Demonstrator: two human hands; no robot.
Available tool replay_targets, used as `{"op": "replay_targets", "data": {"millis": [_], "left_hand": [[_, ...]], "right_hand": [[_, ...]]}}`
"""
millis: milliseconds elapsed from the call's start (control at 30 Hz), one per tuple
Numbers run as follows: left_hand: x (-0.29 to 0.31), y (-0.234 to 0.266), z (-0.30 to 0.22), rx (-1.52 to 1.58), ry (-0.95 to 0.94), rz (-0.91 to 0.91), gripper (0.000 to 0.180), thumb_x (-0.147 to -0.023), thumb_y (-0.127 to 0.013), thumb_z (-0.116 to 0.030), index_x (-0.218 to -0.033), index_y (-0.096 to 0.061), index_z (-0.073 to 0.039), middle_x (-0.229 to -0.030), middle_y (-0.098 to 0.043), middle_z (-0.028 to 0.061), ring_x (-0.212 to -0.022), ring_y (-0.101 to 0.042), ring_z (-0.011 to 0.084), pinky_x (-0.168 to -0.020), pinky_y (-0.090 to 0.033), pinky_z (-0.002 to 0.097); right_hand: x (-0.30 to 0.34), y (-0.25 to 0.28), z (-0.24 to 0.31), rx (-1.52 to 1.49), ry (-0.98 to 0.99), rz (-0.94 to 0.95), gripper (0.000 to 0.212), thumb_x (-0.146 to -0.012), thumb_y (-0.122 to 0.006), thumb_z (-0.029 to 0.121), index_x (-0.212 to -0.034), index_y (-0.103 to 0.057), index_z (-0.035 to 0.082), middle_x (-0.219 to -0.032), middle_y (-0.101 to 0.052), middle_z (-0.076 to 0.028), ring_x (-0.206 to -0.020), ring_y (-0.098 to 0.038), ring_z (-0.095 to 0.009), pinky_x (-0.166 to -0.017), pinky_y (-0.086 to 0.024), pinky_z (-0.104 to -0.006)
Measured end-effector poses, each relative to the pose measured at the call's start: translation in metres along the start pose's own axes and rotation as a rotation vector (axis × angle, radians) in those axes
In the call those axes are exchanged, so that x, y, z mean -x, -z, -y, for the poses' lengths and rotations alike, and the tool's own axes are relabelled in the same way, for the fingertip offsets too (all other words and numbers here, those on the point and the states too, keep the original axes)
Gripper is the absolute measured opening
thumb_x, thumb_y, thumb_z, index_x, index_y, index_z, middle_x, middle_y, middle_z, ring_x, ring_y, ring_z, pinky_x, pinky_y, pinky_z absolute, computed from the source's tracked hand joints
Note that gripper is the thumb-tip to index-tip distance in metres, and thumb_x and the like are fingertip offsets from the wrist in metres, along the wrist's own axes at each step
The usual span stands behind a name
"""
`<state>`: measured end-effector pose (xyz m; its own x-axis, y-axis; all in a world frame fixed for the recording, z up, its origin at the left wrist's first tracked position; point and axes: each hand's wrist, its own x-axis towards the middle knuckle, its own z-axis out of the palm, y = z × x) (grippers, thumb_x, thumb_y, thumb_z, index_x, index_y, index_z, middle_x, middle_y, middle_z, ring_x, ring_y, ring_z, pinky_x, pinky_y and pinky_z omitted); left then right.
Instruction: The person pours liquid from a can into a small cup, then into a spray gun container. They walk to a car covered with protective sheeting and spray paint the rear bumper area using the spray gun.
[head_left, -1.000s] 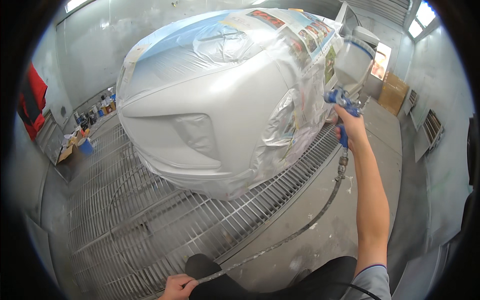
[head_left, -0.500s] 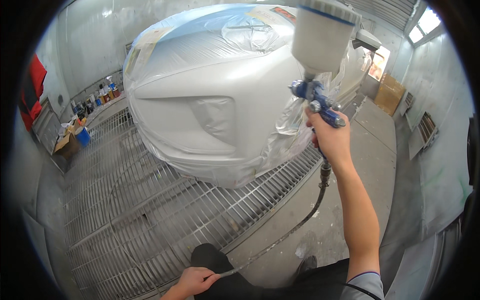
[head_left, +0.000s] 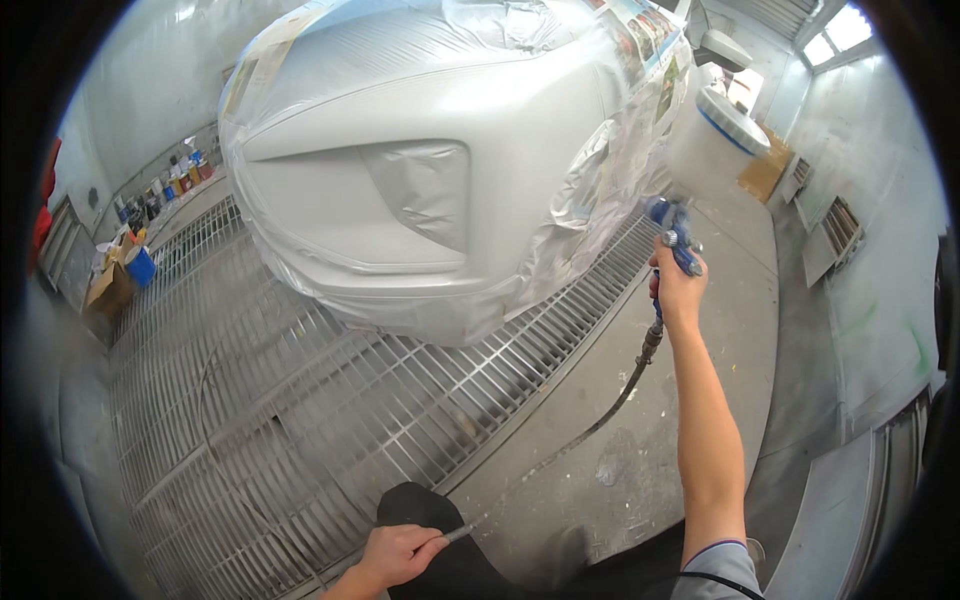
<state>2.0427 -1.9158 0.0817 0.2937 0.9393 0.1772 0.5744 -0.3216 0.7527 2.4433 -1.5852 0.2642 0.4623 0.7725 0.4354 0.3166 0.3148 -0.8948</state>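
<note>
My right hand (head_left: 682, 288) is wrapped round the grip of a blue spray gun (head_left: 680, 240), out in front of me at the right. The gun's large white paint cup (head_left: 705, 150) sits on top and leans to the right. An air hose (head_left: 628, 395) hangs from the bottom of the grip and curves down to my left hand (head_left: 400, 555). That hand is closed on the hose near my knee. Left of the gun stands a car with a pale bumper (head_left: 530, 185), its fog lamp recess and surrounding parts covered in masking film (head_left: 425, 190).
Metal floor grating (head_left: 330, 420) runs beneath the car, beside a grey floor strip (head_left: 600, 460). A cardboard box (head_left: 110, 288), a blue can (head_left: 140, 265) and several paint containers line the left wall. Another piece of cardboard (head_left: 768, 172) leans at the far right.
My right hand and the spray gun have moved lower and a little to the right, and the cup has tipped to the right. My left hand still grips the hose. The view has shifted slightly.
</note>
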Motion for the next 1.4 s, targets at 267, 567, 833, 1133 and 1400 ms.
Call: {"op": "replay_targets", "data": {"millis": [267,567,833,1133,1400], "left_hand": [[0.002,-0.008,-0.008,-0.109,0.033,0.017,0.02,-0.096,-0.079,-0.031,-0.089,-0.082,-0.013,-0.073,-0.073,0.0041,-0.064,-0.071,0.0257,-0.054,-0.055,0.0369],[-0.009,-0.043,-0.027,-0.189,0.029,0.161,0.029,-0.099,-0.073,-0.042,-0.087,-0.082,-0.016,-0.077,-0.075,0.0013,-0.067,-0.072,0.0255,-0.055,-0.055,0.0383],[-0.05,-0.036,-0.052,-0.374,0.109,0.009,0.023,-0.094,-0.079,-0.035,-0.088,-0.081,-0.013,-0.076,-0.073,0.0045,-0.068,-0.072,0.0284,-0.057,-0.055,0.0413],[-0.117,-0.018,-0.093,-0.599,0.106,0.31,0.042,-0.101,-0.068,-0.047,-0.076,-0.072,-0.014,-0.07,-0.068,0.003,-0.065,-0.069,0.0295,-0.053,-0.051,0.0435],[-0.113,-0.023,-0.057,-0.627,0.155,0.3,0.043,-0.102,-0.067,-0.046,-0.074,-0.07,-0.014,-0.067,-0.067,0.0044,-0.061,-0.067,0.0315,-0.049,-0.048,0.0448]], "right_hand": [[0.097,-0.042,-0.013,-0.113,0.036,0.177,0.025,-0.1,-0.077,0.021,-0.089,-0.069,0.0,-0.071,-0.067,-0.004,-0.052,-0.058,-0.009,-0.046,-0.043,-0.0276],[0.077,-0.016,-0.076,-0.23,-0.114,0.401,0.018,-0.1,-0.074,0.014,-0.088,-0.069,0.001,-0.073,-0.068,-0.004,-0.048,-0.057,-0.011,-0.044,-0.041,-0.028],[0.044,0.005,-0.158,-0.04,-0.053,0.004,0.016,-0.099,-0.077,0.013,-0.099,-0.069,-0.001,-0.068,-0.061,0.002,-0.058,-0.052,-0.006,-0.053,-0.043,-0.0272],[0.104,-0.033,-0.175,-0.347,-0.133,0.775,0.011,-0.093,-0.078,0.006,-0.098,-0.069,0.004,-0.07,-0.063,0.002,-0.055,-0.056,-0.007,-0.049,-0.043,-0.0268],[0.055,-0.005,-0.272,-0.323,-0.275,0.057,0.018,-0.099,-0.077,0.018,-0.095,-0.063,0.007,-0.068,-0.06,0.002,-0.05,-0.052,-0.007,-0.044,-0.04,-0.0265]]}}
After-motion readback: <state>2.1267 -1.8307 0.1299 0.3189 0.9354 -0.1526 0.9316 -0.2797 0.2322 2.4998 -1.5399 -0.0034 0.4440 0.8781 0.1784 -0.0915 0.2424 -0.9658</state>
